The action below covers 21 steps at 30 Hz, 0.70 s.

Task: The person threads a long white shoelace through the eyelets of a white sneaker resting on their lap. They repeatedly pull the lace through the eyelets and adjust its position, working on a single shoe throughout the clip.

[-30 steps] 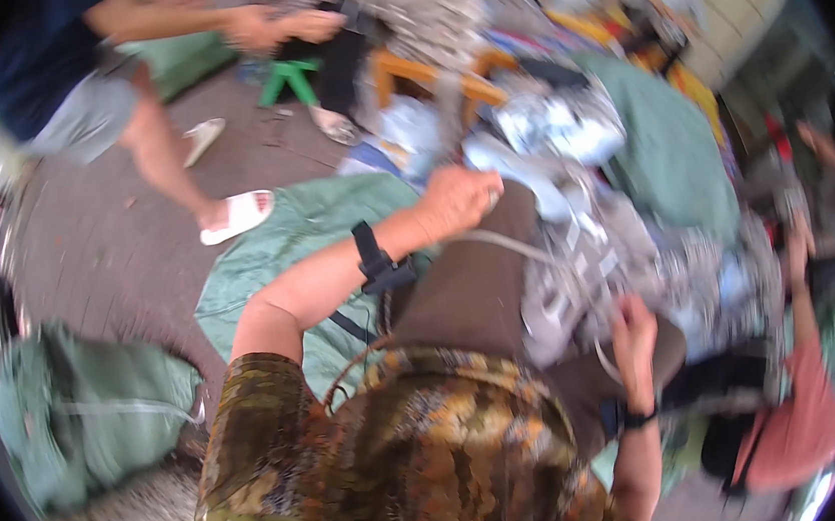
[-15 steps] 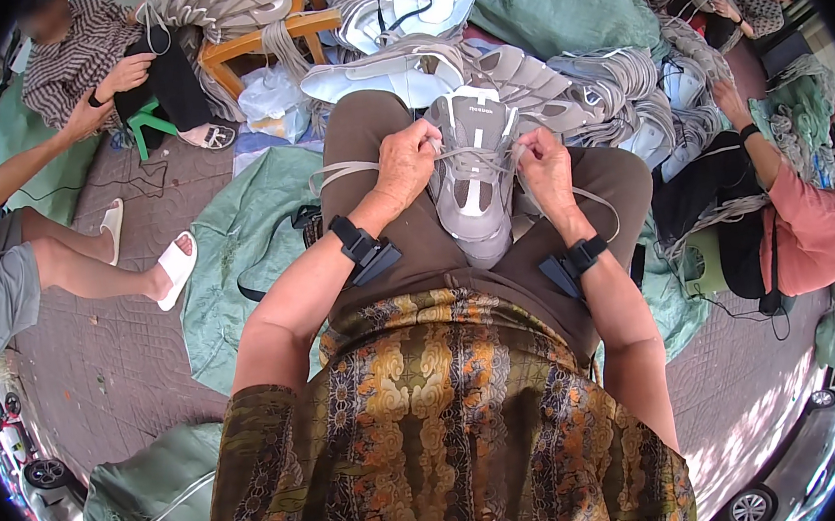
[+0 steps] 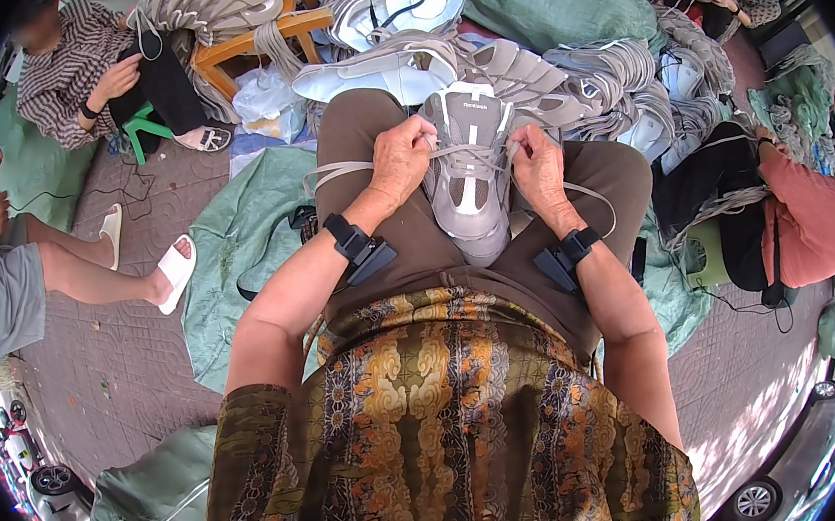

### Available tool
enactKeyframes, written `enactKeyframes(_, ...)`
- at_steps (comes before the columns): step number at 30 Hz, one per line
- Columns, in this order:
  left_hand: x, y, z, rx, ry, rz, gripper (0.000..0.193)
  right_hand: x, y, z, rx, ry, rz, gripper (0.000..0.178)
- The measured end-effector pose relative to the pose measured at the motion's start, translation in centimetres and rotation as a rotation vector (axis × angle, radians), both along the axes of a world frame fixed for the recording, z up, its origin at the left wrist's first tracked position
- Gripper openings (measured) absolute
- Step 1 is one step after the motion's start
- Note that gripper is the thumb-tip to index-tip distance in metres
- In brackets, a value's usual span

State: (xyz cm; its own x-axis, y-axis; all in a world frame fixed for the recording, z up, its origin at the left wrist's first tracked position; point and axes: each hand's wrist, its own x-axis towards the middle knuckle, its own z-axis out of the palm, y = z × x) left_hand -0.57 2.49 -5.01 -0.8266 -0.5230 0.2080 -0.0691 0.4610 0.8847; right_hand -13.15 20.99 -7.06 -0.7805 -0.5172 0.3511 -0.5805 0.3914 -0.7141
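Observation:
A grey sneaker upper (image 3: 472, 227) rests between my thighs, its toe toward me and its tongue (image 3: 469, 113) toward the far side. A pale flat shoelace (image 3: 470, 147) crosses the throat of the upper. My left hand (image 3: 402, 164) pinches the shoelace at the upper's left eyelet edge, and a strand hangs over my left thigh. On the opposite edge my right hand (image 3: 537, 166) grips the shoelace between thumb and fingers, with a loose length curving over my right thigh. The fingertips partly hide the eyelets.
Stacked grey and white shoe uppers (image 3: 611, 76) lie beyond my knees, near a wooden stool (image 3: 304, 22) and a plastic bag (image 3: 270, 102). Green sheeting (image 3: 234, 238) covers ground at left. Co-workers sit on both sides, one in a pink top (image 3: 810, 213).
My hands stay at the upper's two edges with the shoelace. The co-worker at far left has drawn their arm back, and the pink-topped co-worker's arm has come down from the pile.

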Motion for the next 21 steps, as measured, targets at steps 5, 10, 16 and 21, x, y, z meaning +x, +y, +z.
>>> enactKeyframes(5,-0.3,0.0,-0.7,-0.067,0.058,-0.007,0.016,0.2,-0.2,0.3,-0.011,-0.056,0.025,0.015)
enactKeyframes(10,-0.4,-0.1,-1.0,-0.099,0.062,-0.002,0.016,0.2,-0.3,0.5,-0.072,-0.063,0.070,0.019)
enactKeyframes(16,-0.2,0.1,-0.9,-0.091,0.076,0.012,0.015,0.3,-0.4,0.1,-0.063,-0.018,0.063,0.013)
enactKeyframes(21,-0.1,-0.2,-1.0,-0.089,0.019,-0.005,0.013,0.5,-0.8,0.6,0.007,0.242,0.076,0.020)
